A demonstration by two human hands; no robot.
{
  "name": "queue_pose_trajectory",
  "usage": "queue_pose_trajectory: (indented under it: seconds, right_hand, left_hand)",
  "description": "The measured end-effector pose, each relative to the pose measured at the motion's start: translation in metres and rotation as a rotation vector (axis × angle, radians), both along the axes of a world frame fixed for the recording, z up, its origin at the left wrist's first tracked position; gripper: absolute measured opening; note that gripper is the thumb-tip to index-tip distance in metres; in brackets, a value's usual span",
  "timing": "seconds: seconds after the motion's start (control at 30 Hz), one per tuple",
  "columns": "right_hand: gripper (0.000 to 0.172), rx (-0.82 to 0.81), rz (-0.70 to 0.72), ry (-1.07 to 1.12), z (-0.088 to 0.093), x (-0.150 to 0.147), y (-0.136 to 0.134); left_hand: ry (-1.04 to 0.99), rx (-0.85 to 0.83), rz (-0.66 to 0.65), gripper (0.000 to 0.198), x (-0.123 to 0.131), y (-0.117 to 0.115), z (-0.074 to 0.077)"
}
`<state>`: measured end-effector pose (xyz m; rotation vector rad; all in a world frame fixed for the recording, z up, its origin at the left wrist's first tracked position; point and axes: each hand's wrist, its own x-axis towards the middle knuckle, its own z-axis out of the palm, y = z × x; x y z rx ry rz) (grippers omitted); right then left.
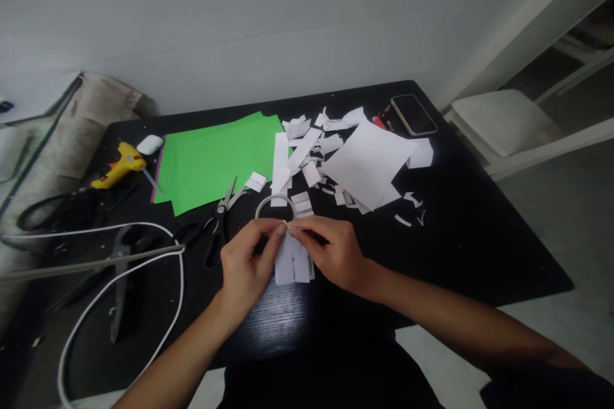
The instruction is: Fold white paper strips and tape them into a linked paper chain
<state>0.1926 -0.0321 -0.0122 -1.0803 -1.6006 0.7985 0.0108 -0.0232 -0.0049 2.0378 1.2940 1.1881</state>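
Note:
At the table's front middle, my left hand (252, 255) and my right hand (336, 252) meet fingertip to fingertip. Both pinch a small piece of white paper (286, 223), mostly hidden by the fingers. Beneath them lie white paper strips (286, 265), side by side on the black table. Just beyond the fingertips is a roll of tape (259, 206), standing or lying near folded paper pieces (302, 202). Scissors (222, 209) with black handles rest open to the left of my left hand.
Green sheets (215, 156) lie at the back left, beside a yellow glue gun (119, 166) and a white case (150, 144). White sheets (367, 163), scraps (336, 123) and a phone (413, 115) are at the back right. A white cable (180, 281) loops at left; the black table (480, 249) ends at right.

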Motion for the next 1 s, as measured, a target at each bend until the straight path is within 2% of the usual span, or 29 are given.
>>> queue_pose_trajectory:
  seconds: [0.2,0.63,0.77,0.93,1.0]
  right_hand:
    - [0.011,0.02,-0.013,0.013,-0.0021,-0.0012,0.0005]
    - [0.009,-0.129,-0.039,0.098,-0.001,-0.0013,0.0024]
    - [0.009,-0.107,-0.056,0.068,0.0013,-0.0005,0.0031]
    - [0.01,-0.039,-0.097,0.023,0.0031,-0.0002,0.0029]
    - [0.011,0.001,-0.102,-0.004,0.0031,-0.0007,0.0017]
  left_hand:
    - [0.001,-0.017,-0.003,0.006,-0.0007,-0.0001,-0.0005]
    - [-0.022,-0.066,0.006,0.007,-0.002,0.0007,-0.0044]
    - [0.009,-0.029,-0.003,0.008,-0.0043,0.0001,-0.0038]
    - [0.066,0.109,0.024,0.006,-0.0042,-0.0024,0.0017]
    - [0.069,0.101,-0.007,0.005,-0.0029,-0.0036,0.0035]
